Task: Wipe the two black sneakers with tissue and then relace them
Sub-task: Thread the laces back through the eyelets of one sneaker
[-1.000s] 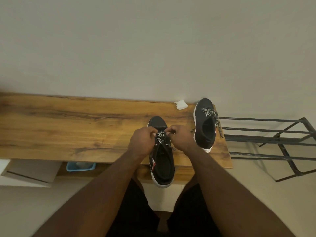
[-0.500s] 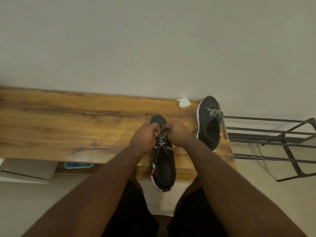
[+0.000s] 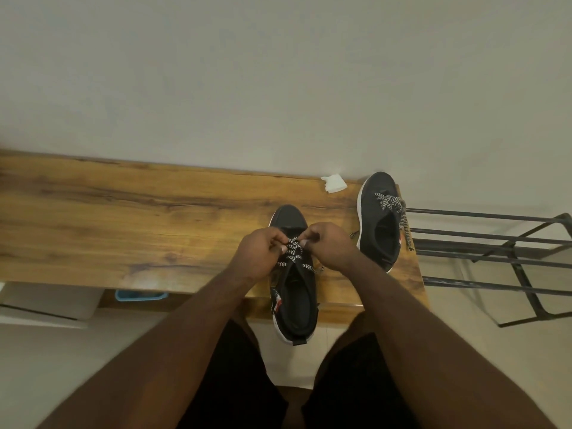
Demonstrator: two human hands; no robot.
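Both hands have closed in: the left hand point(image 3: 258, 253) and right hand point(image 3: 329, 247) now pinch the checkered lace point(image 3: 293, 247) between them over the near sneaker point(image 3: 294, 292), so lacing looks underway.

Grainy wood surface point(image 3: 123, 230) with a slight sheen; matt black cloth sneakers point(image 3: 379, 230), woven speckled laces point(image 3: 292, 249); soft white tissue point(image 3: 334, 183); dark metal rack point(image 3: 495, 243)

My left hand point(image 3: 258, 254) and right hand point(image 3: 329, 246) cover the upper eyelets of the near sneaker point(image 3: 295, 292), so how the lace point(image 3: 293, 249) runs beneath my fingers cannot be told. The logo on its side is too small to read. A blue object point(image 3: 140, 295) under the table point(image 3: 123, 224) is mostly hidden; the metal rack point(image 3: 495, 252) is cut off at the right edge
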